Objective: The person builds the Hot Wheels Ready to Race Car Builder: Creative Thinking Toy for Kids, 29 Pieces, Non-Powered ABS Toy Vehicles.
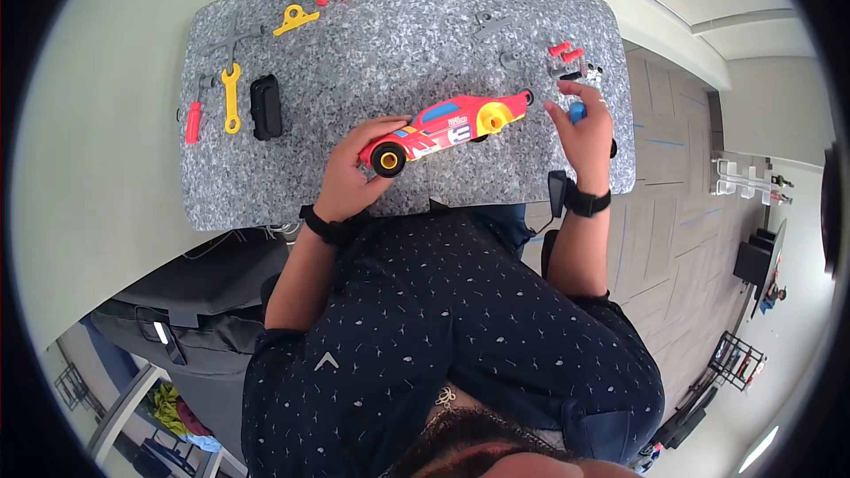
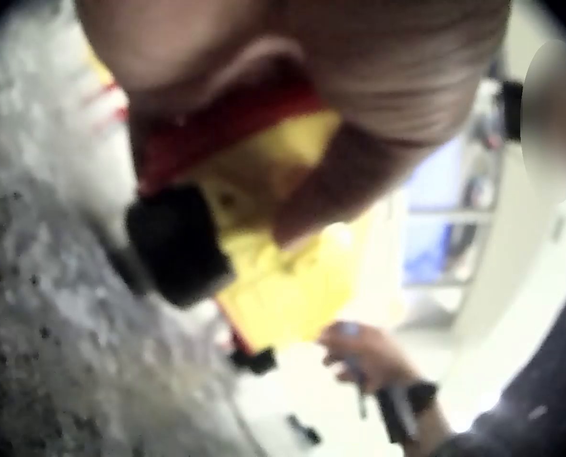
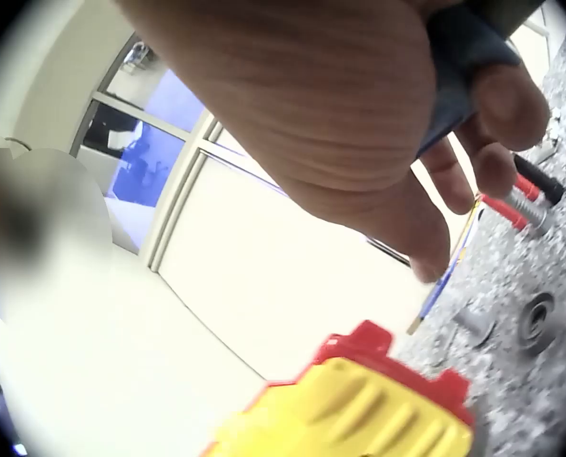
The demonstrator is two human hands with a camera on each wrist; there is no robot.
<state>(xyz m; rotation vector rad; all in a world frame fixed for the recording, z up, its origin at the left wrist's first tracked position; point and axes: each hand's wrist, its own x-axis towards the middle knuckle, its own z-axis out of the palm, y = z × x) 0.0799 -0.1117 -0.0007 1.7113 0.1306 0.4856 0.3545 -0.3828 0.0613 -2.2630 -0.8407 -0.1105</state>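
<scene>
My left hand (image 1: 348, 179) grips the front end of a red and yellow toy race car (image 1: 450, 122), its thumb and fingers on either side near the black front wheel (image 1: 388, 159). Blurred in the left wrist view, the car's yellow underside (image 2: 293, 286) shows below that hand. The car is tilted, with its rear toward my right hand (image 1: 588, 131). Curled fingers of the right hand hold a blue object (image 1: 577, 112), mostly hidden by the palm; in the right wrist view its dark blue body (image 3: 454, 71) shows, but I cannot tell its kind. Thumb and forefinger stand apart.
On the speckled grey table (image 1: 398, 44), a yellow wrench (image 1: 231, 99), a red-handled tool (image 1: 193, 123) and a black car part (image 1: 266, 107) lie at left. Red pieces (image 1: 567, 52) and a grey part (image 1: 511, 60) lie beyond the right hand. A yellow part (image 1: 295, 20) lies farther back.
</scene>
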